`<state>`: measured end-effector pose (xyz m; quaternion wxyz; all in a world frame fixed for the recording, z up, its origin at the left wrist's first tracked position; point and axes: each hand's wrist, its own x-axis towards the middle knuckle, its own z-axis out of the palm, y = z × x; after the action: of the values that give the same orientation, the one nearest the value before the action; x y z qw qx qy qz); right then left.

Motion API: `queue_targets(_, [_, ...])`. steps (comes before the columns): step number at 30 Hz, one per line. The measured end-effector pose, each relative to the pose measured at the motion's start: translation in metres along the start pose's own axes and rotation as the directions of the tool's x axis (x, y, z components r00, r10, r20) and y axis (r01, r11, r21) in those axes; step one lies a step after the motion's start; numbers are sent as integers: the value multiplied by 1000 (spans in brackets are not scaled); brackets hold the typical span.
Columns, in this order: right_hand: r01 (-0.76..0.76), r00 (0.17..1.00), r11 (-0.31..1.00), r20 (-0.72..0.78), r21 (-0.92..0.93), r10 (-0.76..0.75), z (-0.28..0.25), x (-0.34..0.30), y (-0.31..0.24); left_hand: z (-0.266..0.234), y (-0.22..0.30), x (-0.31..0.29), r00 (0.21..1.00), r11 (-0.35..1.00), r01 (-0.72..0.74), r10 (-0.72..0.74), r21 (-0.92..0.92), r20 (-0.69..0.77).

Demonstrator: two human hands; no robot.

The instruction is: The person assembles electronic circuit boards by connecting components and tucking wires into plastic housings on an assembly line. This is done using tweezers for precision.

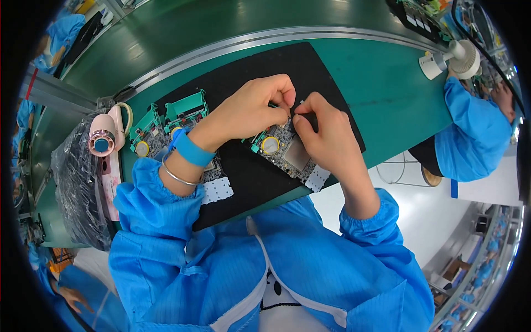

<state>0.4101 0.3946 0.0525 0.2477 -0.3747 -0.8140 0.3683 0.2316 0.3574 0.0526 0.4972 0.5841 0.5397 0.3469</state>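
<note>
A circuit board [283, 145] with a round yellow-rimmed part, a flat metal plate and a white dotted tab lies tilted on the black mat [251, 185]. Over its far end, my left hand [259, 108] is closed, thumb and fingers pinched together. My right hand [327, 133] is closed in a pinch close beside it, at the board's far right edge. What either pinch holds is too small or hidden by the fingers. A blue wrist strap [193, 148] circles my left wrist. Left of that wrist are more circuit boards [188, 117] with green plastic parts, partly covered by my forearm.
A pink handheld fan [104, 135] and a dark plastic-wrapped bundle [80, 185] lie at the left. A white fan [458, 60] stands at the far right, near a co-worker in a blue sleeve [470, 124]. A metal rail [232, 45] borders the green table's [381, 94] far side.
</note>
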Motion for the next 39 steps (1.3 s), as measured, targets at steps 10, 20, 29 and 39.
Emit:
queue_targets(10, [-167, 984, 734, 68, 659, 163, -14, -6, 33, -2, 31, -52, 878, 785, -178, 399, 594, -265])
queue_targets(20, [4, 998, 898, 58, 440, -32, -8, -24, 23, 42, -2, -205, 409, 772, 364, 370, 521, -834])
queue_targets(29, [-211, 977, 755, 159, 621, 143, 27, -1, 4, 63, -48, -197, 422, 956, 216, 94, 201, -902])
queue_targets(39, [-32, 936, 988, -342, 153, 83, -26, -50, 74, 54, -23, -215, 822, 775, 298, 90, 558, -563])
